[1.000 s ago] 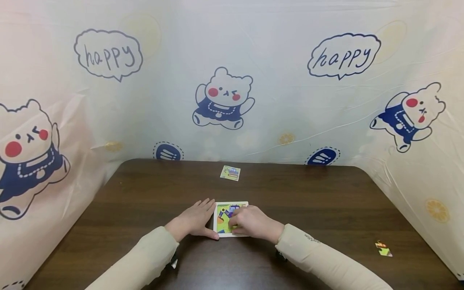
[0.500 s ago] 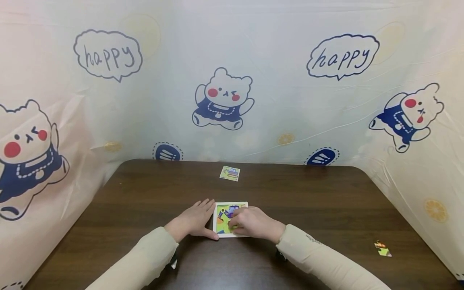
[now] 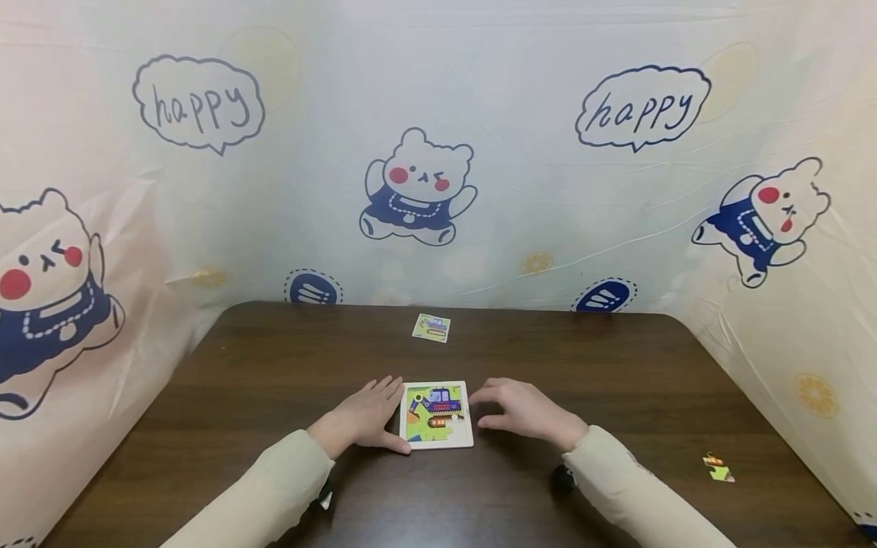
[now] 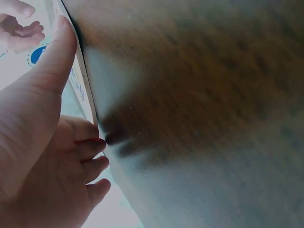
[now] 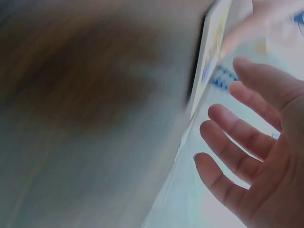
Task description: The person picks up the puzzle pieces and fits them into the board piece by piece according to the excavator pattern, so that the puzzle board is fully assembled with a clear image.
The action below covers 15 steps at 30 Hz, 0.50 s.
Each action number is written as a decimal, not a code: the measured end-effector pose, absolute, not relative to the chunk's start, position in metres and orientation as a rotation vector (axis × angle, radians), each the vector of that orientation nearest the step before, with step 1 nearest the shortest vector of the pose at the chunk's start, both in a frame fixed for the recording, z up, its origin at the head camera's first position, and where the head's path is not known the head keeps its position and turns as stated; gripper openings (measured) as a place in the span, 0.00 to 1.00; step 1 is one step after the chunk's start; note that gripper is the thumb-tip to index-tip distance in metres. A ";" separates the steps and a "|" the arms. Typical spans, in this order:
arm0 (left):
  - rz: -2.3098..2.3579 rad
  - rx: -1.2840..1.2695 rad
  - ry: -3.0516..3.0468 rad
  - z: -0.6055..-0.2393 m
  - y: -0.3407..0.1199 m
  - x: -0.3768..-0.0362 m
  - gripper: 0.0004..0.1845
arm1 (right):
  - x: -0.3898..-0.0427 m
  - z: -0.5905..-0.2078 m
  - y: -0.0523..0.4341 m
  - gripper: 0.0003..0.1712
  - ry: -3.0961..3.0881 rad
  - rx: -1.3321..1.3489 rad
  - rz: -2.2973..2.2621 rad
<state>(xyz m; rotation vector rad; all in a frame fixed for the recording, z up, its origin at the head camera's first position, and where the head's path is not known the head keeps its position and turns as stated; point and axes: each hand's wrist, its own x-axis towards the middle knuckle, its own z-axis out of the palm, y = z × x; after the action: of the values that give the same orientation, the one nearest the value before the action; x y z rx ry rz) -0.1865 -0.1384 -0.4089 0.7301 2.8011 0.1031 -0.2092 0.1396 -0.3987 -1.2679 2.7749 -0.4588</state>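
A jigsaw puzzle (image 3: 426, 428) with an excavator picture lies in a white square tray (image 3: 460, 434), its lower right corner showing bare white. My left hand (image 3: 363, 417) rests along the tray's left side, fingers extended, thumb at the near left corner. In the left wrist view, that hand's thumb (image 4: 59, 59) lies along the tray's edge. Just right of the tray hovers my right hand (image 3: 526, 412), fingers loosely bent and holding nothing. The right wrist view shows its fingers (image 5: 232, 147) spread apart. One loose puzzle piece (image 3: 719, 470), green and orange, lies far to the right.
A small square picture card (image 3: 432, 328) with a similar excavator lies near the back of the dark wooden table (image 3: 288, 350). Pale printed cloth (image 3: 521, 183) with cartoon bears surrounds the table on the back and both sides.
My right hand has lifted off the puzzle and moved right, uncovering the tray's lower right part and an orange tread piece. The left hand stays at the tray's side.
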 end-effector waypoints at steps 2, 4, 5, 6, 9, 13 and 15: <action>0.099 0.727 2.800 -0.409 -0.138 -0.187 0.56 | -0.210 -0.398 0.155 0.19 2.791 -1.201 -0.517; 0.095 0.722 2.798 -0.408 -0.138 -0.186 0.56 | -0.209 -0.398 0.171 0.19 2.809 -1.161 -0.558; 0.094 0.722 2.798 -0.408 -0.138 -0.187 0.56 | -0.209 -0.398 0.180 0.20 2.823 -1.146 -0.574; 0.096 0.721 2.798 -0.408 -0.138 -0.187 0.56 | -0.209 -0.399 0.189 0.20 2.836 -1.134 -0.587; 0.104 0.721 2.798 -0.408 -0.138 -0.187 0.56 | -0.208 -0.400 0.217 0.22 2.871 -1.064 -0.621; 0.098 0.720 2.803 -0.408 -0.138 -0.187 0.56 | -0.204 -0.400 0.255 0.24 2.917 -0.943 -0.673; 0.088 0.718 2.804 -0.409 -0.138 -0.187 0.56 | -0.201 -0.399 0.273 0.25 2.949 -0.877 -0.698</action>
<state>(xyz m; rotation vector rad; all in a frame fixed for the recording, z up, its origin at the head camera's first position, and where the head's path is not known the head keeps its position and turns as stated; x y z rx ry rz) -0.1872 -0.1382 -0.4088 0.7175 2.8035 0.0883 -0.2010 0.2733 -0.3986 -0.8768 2.9488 -0.6981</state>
